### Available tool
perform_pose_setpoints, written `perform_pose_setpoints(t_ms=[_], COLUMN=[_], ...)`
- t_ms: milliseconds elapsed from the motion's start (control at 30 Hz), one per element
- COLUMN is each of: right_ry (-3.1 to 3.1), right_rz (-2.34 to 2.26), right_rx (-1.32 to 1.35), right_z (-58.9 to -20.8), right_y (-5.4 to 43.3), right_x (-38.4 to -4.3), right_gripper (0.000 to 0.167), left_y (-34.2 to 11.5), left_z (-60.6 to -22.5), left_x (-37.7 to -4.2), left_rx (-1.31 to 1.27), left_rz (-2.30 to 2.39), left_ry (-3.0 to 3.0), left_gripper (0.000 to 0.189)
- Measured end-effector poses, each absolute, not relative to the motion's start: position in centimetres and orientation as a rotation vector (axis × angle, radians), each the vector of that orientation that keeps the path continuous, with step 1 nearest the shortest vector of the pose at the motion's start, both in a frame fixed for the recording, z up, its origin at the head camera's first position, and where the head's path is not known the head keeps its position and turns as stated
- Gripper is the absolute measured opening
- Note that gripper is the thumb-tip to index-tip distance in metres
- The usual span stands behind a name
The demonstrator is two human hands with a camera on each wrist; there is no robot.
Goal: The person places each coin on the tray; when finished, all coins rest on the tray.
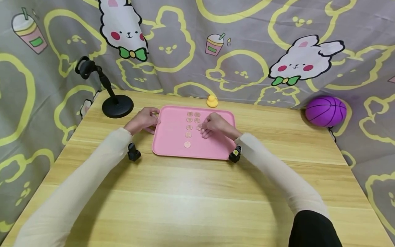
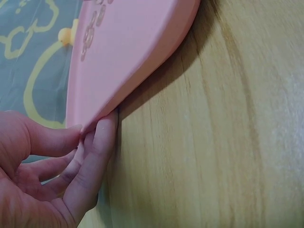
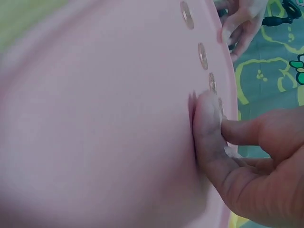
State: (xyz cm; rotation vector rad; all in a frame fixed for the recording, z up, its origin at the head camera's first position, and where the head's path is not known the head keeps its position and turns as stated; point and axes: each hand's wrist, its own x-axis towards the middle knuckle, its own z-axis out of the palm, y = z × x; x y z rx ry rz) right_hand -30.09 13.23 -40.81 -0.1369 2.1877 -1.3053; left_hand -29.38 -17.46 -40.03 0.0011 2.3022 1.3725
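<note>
A pink tray (image 1: 172, 137) lies on the wooden table. Several round coins (image 1: 187, 144) sit flat on it in two columns, the left one longer. My left hand (image 1: 143, 120) grips the tray's left edge; in the left wrist view the thumb of that hand (image 2: 52, 166) is on the rim and the fingers are beneath. Over the right column, my right hand (image 1: 215, 124) has its thumb and fingertips at a coin (image 1: 199, 127), partly covering it. In the right wrist view, the curled fingers of that hand (image 3: 251, 161) hide this coin.
Behind the tray stands a yellow rubber duck (image 1: 212, 101). A black stand (image 1: 117, 106) is at the back left, and a purple ball (image 1: 325, 111) at the back right. A patterned curtain (image 1: 191, 44) hangs along the table's far edge.
</note>
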Motion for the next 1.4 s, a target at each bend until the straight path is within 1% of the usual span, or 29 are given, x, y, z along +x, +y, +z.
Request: perform_pose_setpoints(t_ms=[367, 533, 733, 1033, 1233, 1400], right_ry=[2.335, 2.388, 2.310, 2.336, 2.391, 2.410], right_rz=[-1.079, -1.063, -1.192, -1.218, -1.178, -1.193], right_rx=[-0.210, -0.206, -0.185, -0.133, -0.173, -0.235], right_z=[-40.2, -39.9, -39.6, -37.9, -37.1, -37.2], right_y=[12.6, 12.9, 14.3, 16.3, 17.8, 19.6], right_x=[-30.3, -29.9, -29.9, -30.2, -29.9, -29.6], right_gripper=[0.027, 0.027, 0.025, 0.022, 0.028, 0.031], left_y=[-17.0, -16.5, -16.6, -16.9, -16.8, -17.1], left_z=[-39.8, -40.2, -40.5, -40.3, -40.2, -40.1], left_x=[-29.2, -29.2, -29.2, -29.2, -29.2, -29.0], left_rx=[0.009, 0.021, 0.000, 0.013, 0.015, 0.011], left_rz=[1.380, 1.375, 1.352, 1.330, 1.328, 1.331], left_ry=[2.293, 2.305, 2.323, 2.352, 2.349, 2.347], left_gripper=[0.056, 0.054, 0.050, 0.053, 0.052, 0.052])
